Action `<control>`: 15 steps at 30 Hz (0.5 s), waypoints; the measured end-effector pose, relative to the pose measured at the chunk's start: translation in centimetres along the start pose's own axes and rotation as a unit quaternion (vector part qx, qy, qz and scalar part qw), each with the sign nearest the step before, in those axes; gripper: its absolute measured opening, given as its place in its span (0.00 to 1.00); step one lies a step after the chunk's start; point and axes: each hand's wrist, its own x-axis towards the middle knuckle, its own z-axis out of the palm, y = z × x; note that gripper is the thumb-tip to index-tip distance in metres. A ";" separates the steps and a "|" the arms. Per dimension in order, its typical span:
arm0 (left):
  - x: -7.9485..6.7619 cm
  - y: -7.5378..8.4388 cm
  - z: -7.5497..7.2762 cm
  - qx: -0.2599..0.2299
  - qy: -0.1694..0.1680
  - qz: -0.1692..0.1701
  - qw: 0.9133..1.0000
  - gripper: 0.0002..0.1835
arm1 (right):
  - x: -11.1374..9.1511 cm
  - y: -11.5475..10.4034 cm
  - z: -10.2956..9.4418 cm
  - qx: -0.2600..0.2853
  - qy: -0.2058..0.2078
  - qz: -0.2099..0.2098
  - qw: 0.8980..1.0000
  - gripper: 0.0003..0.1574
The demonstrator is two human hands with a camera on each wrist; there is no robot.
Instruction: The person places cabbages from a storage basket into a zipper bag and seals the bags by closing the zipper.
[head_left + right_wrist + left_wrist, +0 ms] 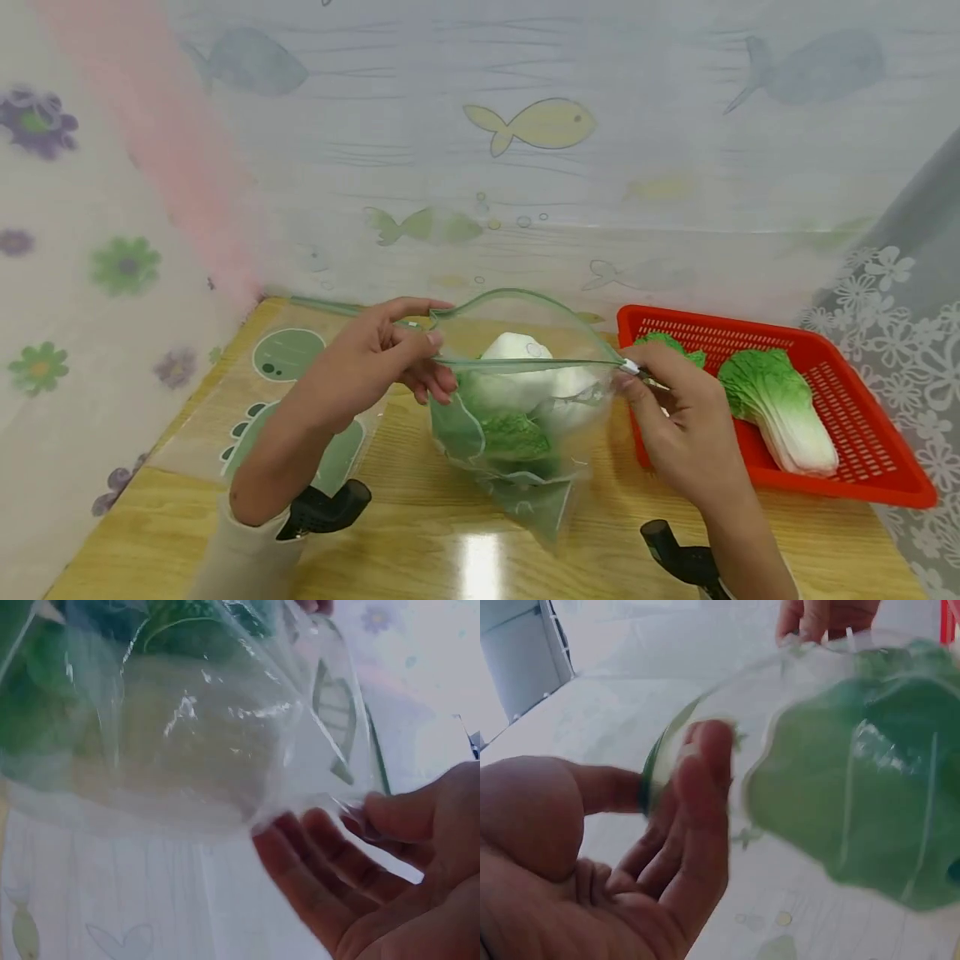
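Note:
A clear zip bag (551, 500) with green print hangs between both hands above the table, its green-edged mouth spread apart. Inside it sits Chinese cabbage (517, 387), white stalk ends up and green leaves lower down. At the left end of the mouth, my left hand (375, 354) pinches the bag's rim; the left wrist view shows the thumb and fingers (705, 761) at that edge. My right hand (686, 417) pinches the right corner beside a white slider (630, 366). In the right wrist view the bag (187, 750) partly blurs.
To the right stands a red plastic basket (888, 467) holding a Chinese cabbage (780, 408) and another leafy green vegetable (671, 343), partly hidden by my right hand. A second printed bag (288, 354) lies flat on the wooden table (412, 550) at left. A fish-patterned curtain (450, 150) hangs behind.

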 end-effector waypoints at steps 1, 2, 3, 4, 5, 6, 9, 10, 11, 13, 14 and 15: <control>0.0 -0.1 -0.4 0.000 -0.014 0.000 1.000 0.24 | 0.0 0.0 0.0 0.012 0.013 -0.007 1.000 0.13; -0.1 -0.2 -0.8 -0.002 -0.028 -0.001 1.000 0.23 | 0.0 0.1 0.0 0.029 0.027 -0.010 0.999 0.15; -0.1 -0.3 -1.2 -0.003 -0.042 0.001 0.999 0.23 | -0.1 0.1 -0.1 0.040 0.039 -0.004 0.998 0.14; -0.1 -0.3 -1.6 -0.003 -0.051 0.006 0.999 0.21 | -0.2 0.1 -0.1 0.053 0.056 0.000 0.997 0.13; -0.1 -0.4 -1.9 0.003 -0.054 0.014 0.998 0.19 | -0.2 0.1 -0.1 0.065 0.069 0.007 0.995 0.12; -0.1 -0.5 -2.1 0.015 -0.047 0.026 0.998 0.17 | -0.2 0.2 -0.2 0.069 0.081 0.012 0.994 0.10; 0.1 -0.8 -2.1 0.112 0.032 0.105 0.988 0.09 | 0.0 0.6 -0.3 0.080 0.110 0.009 0.991 0.06; 0.2 -0.9 -1.9 0.150 0.073 0.144 0.975 0.06 | 0.1 0.8 -0.3 0.092 0.122 -0.005 0.988 0.06; 0.2 -0.9 -1.6 0.179 0.117 0.186 0.959 0.04 | 0.2 1.0 -0.2 0.109 0.135 -0.023 0.985 0.05; 0.2 -0.8 -1.0 0.239 0.195 0.267 0.913 0.03 | 0.4 1.3 0.0 0.098 0.159 -0.052 0.981 0.05; 0.2 -0.7 -0.7 0.258 0.217 0.298 0.893 0.04 | 0.5 1.4 0.0 0.087 0.164 -0.063 0.981 0.05; 0.3 -0.6 -0.4 0.263 0.225 0.324 0.881 0.04 | 0.6 1.4 0.1 0.085 0.173 -0.068 0.979 0.05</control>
